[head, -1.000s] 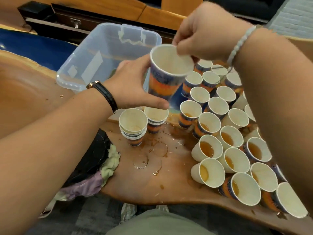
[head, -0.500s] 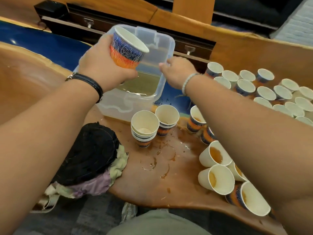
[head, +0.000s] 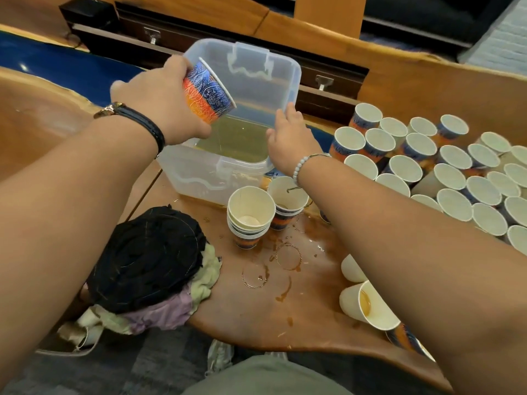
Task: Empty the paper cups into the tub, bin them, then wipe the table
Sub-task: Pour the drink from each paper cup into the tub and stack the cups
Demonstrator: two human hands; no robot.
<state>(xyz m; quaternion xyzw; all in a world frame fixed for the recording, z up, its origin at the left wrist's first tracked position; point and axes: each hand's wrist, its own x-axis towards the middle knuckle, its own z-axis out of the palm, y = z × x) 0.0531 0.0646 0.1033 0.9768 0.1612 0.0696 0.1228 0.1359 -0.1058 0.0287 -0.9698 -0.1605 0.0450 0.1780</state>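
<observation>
My left hand (head: 162,104) grips a blue-and-orange paper cup (head: 209,94), tipped sideways over the clear plastic tub (head: 256,67). A thin stream of yellow liquid falls from it into the pool in the tub. My right hand (head: 288,141) holds the tub's near right rim. Two stacks of empty cups (head: 249,215) stand just in front of the tub. Several cups (head: 445,169) crowd the table on the right, and some near ones (head: 368,305) hold brown liquid.
A bundle of black, green and purple cloths (head: 148,266) lies at the table's left edge. Wet rings and drips (head: 285,260) mark the wooden table (head: 256,317) in front of the stacks. Dark drawers (head: 322,81) run behind the tub.
My left hand carried the cup from near the stacks up over the tub and tipped it further; it now pours. My right hand let go of that cup and took the tub's rim.
</observation>
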